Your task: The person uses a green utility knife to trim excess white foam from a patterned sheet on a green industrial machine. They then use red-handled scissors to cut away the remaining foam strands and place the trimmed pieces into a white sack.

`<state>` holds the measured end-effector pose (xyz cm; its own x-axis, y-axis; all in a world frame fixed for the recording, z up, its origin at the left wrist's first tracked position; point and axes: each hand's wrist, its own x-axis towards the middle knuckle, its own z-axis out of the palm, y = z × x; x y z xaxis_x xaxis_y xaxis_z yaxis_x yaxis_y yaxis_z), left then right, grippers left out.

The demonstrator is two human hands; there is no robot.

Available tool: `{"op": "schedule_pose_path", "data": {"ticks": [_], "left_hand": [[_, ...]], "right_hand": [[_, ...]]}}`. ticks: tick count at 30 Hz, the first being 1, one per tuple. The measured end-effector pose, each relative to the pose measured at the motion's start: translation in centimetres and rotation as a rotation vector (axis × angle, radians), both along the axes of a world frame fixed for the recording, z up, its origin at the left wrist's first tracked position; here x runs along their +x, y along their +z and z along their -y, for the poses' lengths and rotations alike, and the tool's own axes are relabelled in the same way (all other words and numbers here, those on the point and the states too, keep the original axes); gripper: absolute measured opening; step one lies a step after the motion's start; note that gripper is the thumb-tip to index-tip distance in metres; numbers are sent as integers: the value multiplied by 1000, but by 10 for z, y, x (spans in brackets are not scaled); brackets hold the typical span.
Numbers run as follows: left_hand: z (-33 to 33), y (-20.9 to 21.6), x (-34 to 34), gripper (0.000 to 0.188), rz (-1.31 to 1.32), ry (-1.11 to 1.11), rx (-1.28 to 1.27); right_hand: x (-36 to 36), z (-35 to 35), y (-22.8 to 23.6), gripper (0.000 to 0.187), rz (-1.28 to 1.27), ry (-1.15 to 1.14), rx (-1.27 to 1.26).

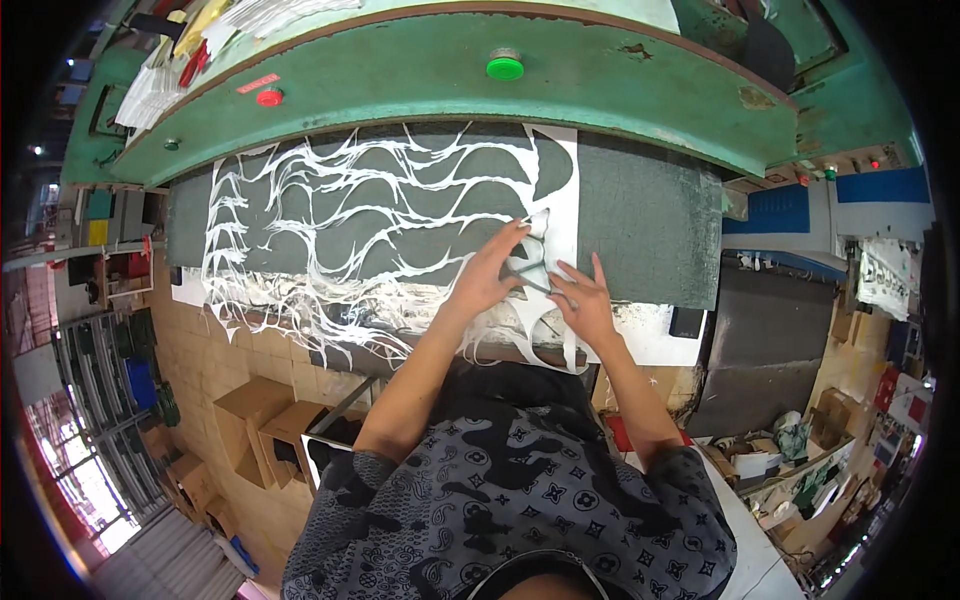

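Note:
A thin-walled dark metal cutting die (541,258) stands on the strip of white sheet at the right end of the cut-up material. My left hand (487,275) grips its left side, fingertips at the far end and thumb nearer me. At its right edge, my right hand (585,300) holds on with thumb and fingers, one finger raised away. The white sheet (565,215) is cut into a web of wavy strips with curved openings. It lies over a dark grey cutting board (650,210), and its ragged near edge hangs over the front.
A green machine beam (400,85) with a green button (506,66) and a red button (269,97) spans the far side. Cardboard boxes (253,415) stand on the floor at left. A dark table (755,350) and a scrap-filled bin (790,460) are at right.

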<state>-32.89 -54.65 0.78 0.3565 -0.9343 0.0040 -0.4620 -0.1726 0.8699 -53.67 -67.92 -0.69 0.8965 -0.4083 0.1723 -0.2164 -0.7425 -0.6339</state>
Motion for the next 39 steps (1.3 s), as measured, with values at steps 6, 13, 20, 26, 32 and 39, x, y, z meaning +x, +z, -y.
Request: {"op": "schedule_pose_path", "data": {"ticks": [6,13,20,26,32,39], "left_hand": [[26,-16,-4,99,127,65,-54],[16,-48,-38,74,312,316,-64],[14,-43,-33,72,274,256,-24],[18,-21,-41,88,304,295,-98],[24,-30,-47,92,279,316,-152],[12,-36,-42,94,276,240,-93]], "right_hand": [[5,15,-1,52,-87,-150,66],[12,25,-16,54,-48,-60,0],[6,26,-18,55,-36,-38,43],[2,30,-20,57,-45,-30,52],[7,26,-21,57,-33,-70,46],[6,26,-18,52,-53,-70,24]]}}
